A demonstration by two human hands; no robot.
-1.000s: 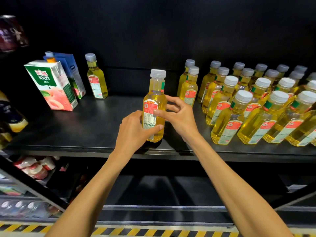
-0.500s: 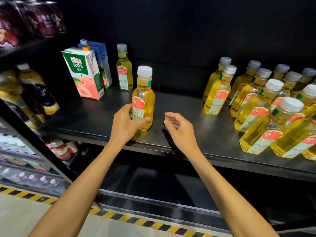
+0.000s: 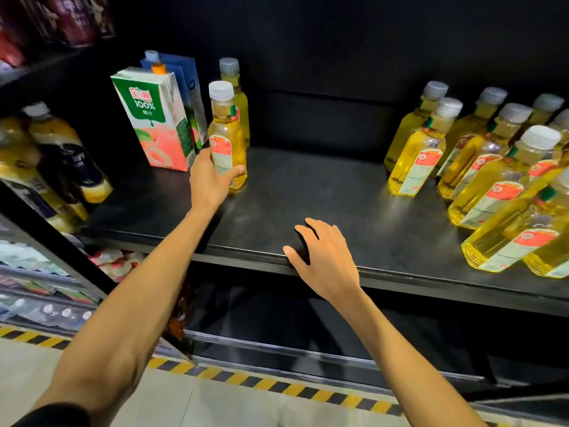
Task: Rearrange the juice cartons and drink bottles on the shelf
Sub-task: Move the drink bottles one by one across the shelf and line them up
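My left hand (image 3: pixel 209 180) grips a yellow drink bottle (image 3: pixel 226 134) with a white cap, standing upright on the black shelf (image 3: pixel 308 192) just right of a green-and-pink juice carton (image 3: pixel 157 121). A blue carton (image 3: pixel 191 84) and a second yellow bottle (image 3: pixel 235 97) stand behind them. My right hand (image 3: pixel 323 257) hovers over the shelf's front edge, fingers apart, holding nothing. Several more yellow bottles (image 3: pixel 415 155) are grouped in rows at the right of the shelf.
Dark-labelled yellow bottles (image 3: pixel 67 155) lie on a neighbouring rack at the left. Packaged goods (image 3: pixel 114 263) fill the lower left shelves. A lower black shelf (image 3: pixel 292 343) sits beneath, and yellow-black hazard tape (image 3: pixel 277 383) marks the floor edge.
My left hand has carried the bottle leftward and back, up beside the peach carton. My right hand let go of it and dropped to the shelf's front edge.
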